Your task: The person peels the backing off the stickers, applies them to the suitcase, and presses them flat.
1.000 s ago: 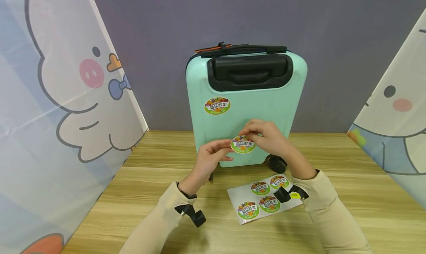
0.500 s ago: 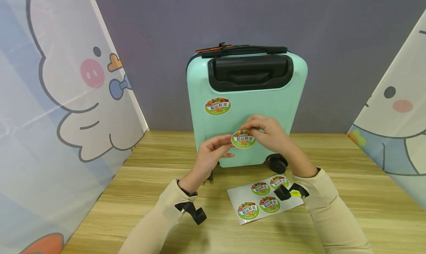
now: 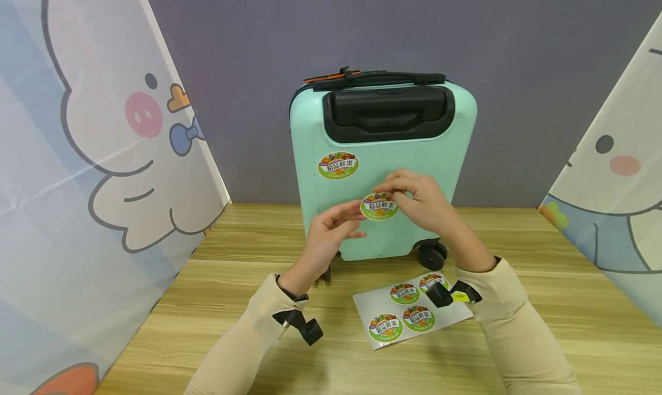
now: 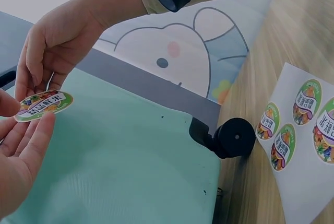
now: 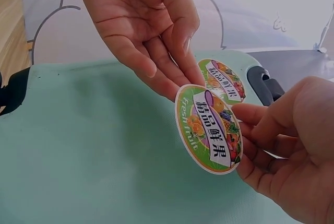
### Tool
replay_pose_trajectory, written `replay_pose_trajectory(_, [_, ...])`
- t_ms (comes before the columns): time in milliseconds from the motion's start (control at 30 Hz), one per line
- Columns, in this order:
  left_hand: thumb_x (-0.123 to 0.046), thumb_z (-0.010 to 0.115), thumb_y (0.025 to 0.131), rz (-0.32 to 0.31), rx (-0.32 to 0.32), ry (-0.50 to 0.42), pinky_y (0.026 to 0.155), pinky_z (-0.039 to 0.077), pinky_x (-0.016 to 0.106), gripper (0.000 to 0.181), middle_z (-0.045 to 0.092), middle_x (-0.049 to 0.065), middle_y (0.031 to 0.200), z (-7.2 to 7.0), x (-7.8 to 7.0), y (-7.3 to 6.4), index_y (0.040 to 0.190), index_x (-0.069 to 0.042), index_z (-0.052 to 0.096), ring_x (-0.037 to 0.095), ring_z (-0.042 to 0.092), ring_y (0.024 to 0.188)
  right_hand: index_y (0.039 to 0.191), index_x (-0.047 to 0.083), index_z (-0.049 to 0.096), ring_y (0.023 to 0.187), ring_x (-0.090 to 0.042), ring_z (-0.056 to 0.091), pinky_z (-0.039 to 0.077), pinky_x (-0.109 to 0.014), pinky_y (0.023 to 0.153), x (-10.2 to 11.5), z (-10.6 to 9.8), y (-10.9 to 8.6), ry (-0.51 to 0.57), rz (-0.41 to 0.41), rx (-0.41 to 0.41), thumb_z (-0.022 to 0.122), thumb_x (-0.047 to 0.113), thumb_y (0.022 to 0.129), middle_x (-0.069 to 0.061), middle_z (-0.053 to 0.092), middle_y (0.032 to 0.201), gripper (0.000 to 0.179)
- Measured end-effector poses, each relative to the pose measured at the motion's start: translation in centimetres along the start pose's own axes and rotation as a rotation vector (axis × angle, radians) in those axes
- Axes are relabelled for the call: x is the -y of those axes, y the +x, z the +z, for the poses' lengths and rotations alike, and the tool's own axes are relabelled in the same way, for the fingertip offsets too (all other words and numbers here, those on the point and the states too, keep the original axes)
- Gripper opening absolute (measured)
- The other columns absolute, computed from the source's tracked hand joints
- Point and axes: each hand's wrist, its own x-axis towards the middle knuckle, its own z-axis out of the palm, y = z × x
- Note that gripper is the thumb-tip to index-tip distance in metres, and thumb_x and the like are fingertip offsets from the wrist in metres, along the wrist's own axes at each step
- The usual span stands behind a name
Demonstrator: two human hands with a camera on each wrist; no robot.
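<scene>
My right hand [image 3: 423, 202] pinches an oval "fresh fruit" sticker [image 3: 379, 206] by its edge, printed side toward me. Fingertips of my left hand [image 3: 328, 234] reach the sticker's opposite edge from behind; in the right wrist view the left thumb [image 5: 182, 18] stays apart from it. Both hands are in front of the mint-green suitcase [image 3: 395, 156], which stands upright on the table. A matching sticker [image 3: 338, 165] is stuck flat on its upper left, below the black handle recess [image 3: 388, 116].
A white backing sheet [image 3: 363, 307] with several more oval stickers lies on the wooden table [image 3: 217, 309] in front of the suitcase. One black wheel [image 3: 431, 255] shows at the suitcase's lower right. Cartoon-printed cloths hang left and right, with a grey wall behind.
Both hands have shifted upward a little, carrying the loose sticker higher in front of the suitcase; the right hand rose more. Suitcase and backing sheet have stayed put.
</scene>
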Motion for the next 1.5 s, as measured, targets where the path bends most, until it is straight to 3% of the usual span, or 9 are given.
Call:
replay_pose_trajectory(233, [0.002, 0.053, 0.094, 0.014, 0.009, 0.002, 0.087, 0.057, 0.044, 0.044, 0.063, 0.024, 0.126, 0.0, -0.2, 0.4, 0.137, 0.009, 0.053, 0.027, 0.062, 0.114, 0.101, -0.003, 0.077, 0.080, -0.019, 0.058, 0.046, -0.021, 0.064, 0.3, -0.2, 0.1, -0.010, -0.033, -0.059, 0.049, -0.012, 0.091, -0.011, 0.070, 0.099, 0.030])
replay_pose_trajectory(467, [0.002, 0.052, 0.094, 0.039, 0.022, -0.003, 0.088, 0.057, 0.043, 0.046, 0.060, 0.025, 0.131, 0.2, -0.7, 0.7, 0.139, 0.009, 0.051, 0.034, 0.059, 0.119, 0.099, -0.001, 0.076, 0.084, -0.021, 0.061, 0.045, -0.023, 0.067, 0.5, -0.3, 0.4, -0.017, -0.008, -0.111, 0.048, -0.014, 0.089, -0.011, 0.071, 0.100, 0.032])
replay_pose_trajectory(833, [0.008, 0.053, 0.094, 0.024, 0.013, -0.020, 0.090, 0.055, 0.037, 0.048, 0.056, 0.026, 0.136, 0.5, -1.2, 1.2, 0.142, 0.010, 0.048, 0.029, 0.059, 0.122, 0.096, 0.000, 0.076, 0.088, -0.020, 0.063, 0.047, -0.019, 0.076, 0.6, -0.3, 0.3, -0.036, -0.039, -0.187, 0.049, -0.016, 0.089, -0.009, 0.072, 0.096, 0.031])
replay_pose_trajectory(1067, [0.009, 0.052, 0.094, 0.032, 0.017, -0.031, 0.093, 0.054, 0.037, 0.050, 0.051, 0.024, 0.143, 0.6, -1.4, 1.6, 0.143, 0.010, 0.045, 0.030, 0.055, 0.127, 0.096, -0.003, 0.075, 0.090, -0.021, 0.065, 0.049, -0.018, 0.079, 0.4, -0.2, 0.4, -0.065, -0.134, -0.233, 0.051, -0.018, 0.087, -0.010, 0.072, 0.097, 0.029])
replay_pose_trajectory(1233, [0.010, 0.052, 0.093, 0.043, 0.008, -0.028, 0.093, 0.054, 0.036, 0.051, 0.050, 0.024, 0.142, 0.7, -1.4, 1.9, 0.143, 0.010, 0.045, 0.031, 0.055, 0.127, 0.094, -0.004, 0.074, 0.087, -0.022, 0.064, 0.047, -0.019, 0.074, 0.4, -0.2, 0.5, -0.106, -0.213, -0.265, 0.052, -0.019, 0.086, -0.014, 0.072, 0.097, 0.027])
replay_pose_trajectory(1500, [0.013, 0.050, 0.093, 0.081, -0.003, -0.054, 0.094, 0.053, 0.037, 0.052, 0.049, 0.026, 0.143, 0.8, -1.6, 2.4, 0.144, 0.011, 0.042, 0.034, 0.054, 0.128, 0.093, -0.005, 0.073, 0.086, -0.023, 0.062, 0.049, -0.034, 0.069, 0.5, -0.2, 0.5, -0.168, -0.272, -0.299, 0.054, -0.018, 0.084, -0.016, 0.071, 0.096, 0.025])
